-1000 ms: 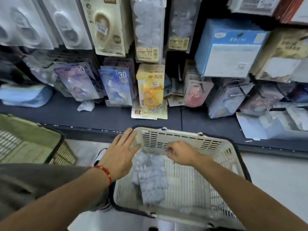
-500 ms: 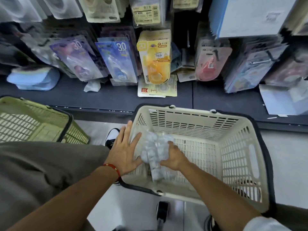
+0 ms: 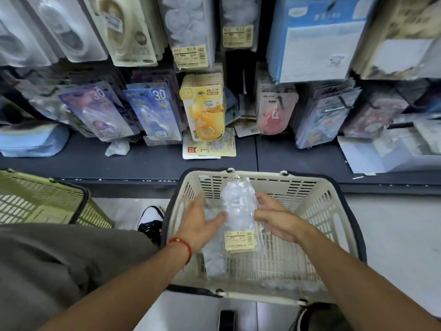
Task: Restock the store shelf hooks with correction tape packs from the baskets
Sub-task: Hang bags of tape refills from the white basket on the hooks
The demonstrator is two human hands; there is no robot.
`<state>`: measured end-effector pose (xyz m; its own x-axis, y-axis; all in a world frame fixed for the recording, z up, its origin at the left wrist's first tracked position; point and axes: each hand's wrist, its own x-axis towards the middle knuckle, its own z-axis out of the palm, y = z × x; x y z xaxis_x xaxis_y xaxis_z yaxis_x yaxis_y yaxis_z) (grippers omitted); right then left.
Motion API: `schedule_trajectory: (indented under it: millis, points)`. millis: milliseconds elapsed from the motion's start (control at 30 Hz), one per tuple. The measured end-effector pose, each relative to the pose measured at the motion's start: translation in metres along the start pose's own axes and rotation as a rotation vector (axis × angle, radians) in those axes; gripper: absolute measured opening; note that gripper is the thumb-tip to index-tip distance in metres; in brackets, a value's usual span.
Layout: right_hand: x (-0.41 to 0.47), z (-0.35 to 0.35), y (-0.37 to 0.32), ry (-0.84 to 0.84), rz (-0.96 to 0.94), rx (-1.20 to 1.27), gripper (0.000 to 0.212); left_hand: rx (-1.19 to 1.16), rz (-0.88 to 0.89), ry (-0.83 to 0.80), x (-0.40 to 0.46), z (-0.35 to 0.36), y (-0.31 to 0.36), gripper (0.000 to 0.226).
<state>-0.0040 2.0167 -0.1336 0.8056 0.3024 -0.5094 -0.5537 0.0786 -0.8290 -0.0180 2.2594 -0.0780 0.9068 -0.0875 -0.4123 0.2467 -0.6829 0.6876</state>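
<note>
A clear correction tape pack (image 3: 238,211) with a yellow label at its lower end is lifted above the cream basket (image 3: 334,211). My left hand (image 3: 199,224) holds its left edge, thumb against the plastic. My right hand (image 3: 274,217) grips its right edge with curled fingers. More clear packs (image 3: 214,256) lie on the basket floor below. Matching clear packs (image 3: 188,27) hang on shelf hooks at the top centre.
A green basket (image 3: 43,199) stands on the floor at the left. Blue, yellow and pink tape packs hang in the lower hook row above a dark shelf ledge (image 3: 143,161). A black-and-white shoe (image 3: 150,220) and my grey-clad knee (image 3: 59,271) are beside the cream basket.
The pack has come up off the basket floor and stands upright between both hands. My left hand moved from the basket's rim onto the pack.
</note>
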Motion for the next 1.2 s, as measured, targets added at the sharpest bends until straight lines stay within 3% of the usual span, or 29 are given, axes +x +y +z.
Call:
schedule_trajectory:
  millis: [100,200,300,400,533,700,733,800,900,1067,1200]
  points:
    - [-0.014,0.015,-0.047,-0.035,-0.148,0.07,0.064,-0.722,-0.237,-0.307,-0.001,-0.006,0.05,0.058]
    - [-0.028,0.03,-0.104,0.076,-0.275,-0.001,0.058,-0.953,-0.1,-0.307,-0.001,-0.022,0.088,0.033]
    - [-0.052,0.043,-0.164,0.195,-0.419,-0.203,0.037,-0.96,0.103,-0.27,-0.001,-0.042,0.122,0.035]
    - [-0.072,0.052,-0.209,0.312,-0.551,-0.324,0.05,-0.911,0.236,-0.226,-0.005,-0.069,0.158,0.044]
    - [-0.082,0.06,-0.242,0.403,-0.658,-0.292,0.021,-0.842,0.345,-0.135,-0.008,-0.102,0.198,0.049]
    - [-0.076,0.071,-0.28,0.481,-0.69,-0.183,0.022,-0.926,0.376,-0.157,0.005,-0.142,0.214,0.033]
    - [-0.074,0.073,-0.289,0.493,-0.705,-0.193,0.025,-0.945,0.374,-0.114,0.01,-0.148,0.212,0.033]
    - [-0.066,0.074,-0.303,0.546,-0.734,-0.244,0.035,-0.754,0.454,0.109,0.024,-0.158,0.204,0.029]
    - [-0.058,0.08,-0.316,0.575,-0.764,-0.287,0.024,-0.461,0.548,0.424,0.034,-0.168,0.19,0.022]
    - [-0.048,0.091,-0.334,0.59,-0.814,-0.3,0.02,-0.461,0.625,0.614,0.034,-0.182,0.181,0.024]
    - [-0.045,0.091,-0.337,0.609,-0.826,-0.287,0.015,-0.513,0.627,0.632,0.03,-0.19,0.179,0.018]
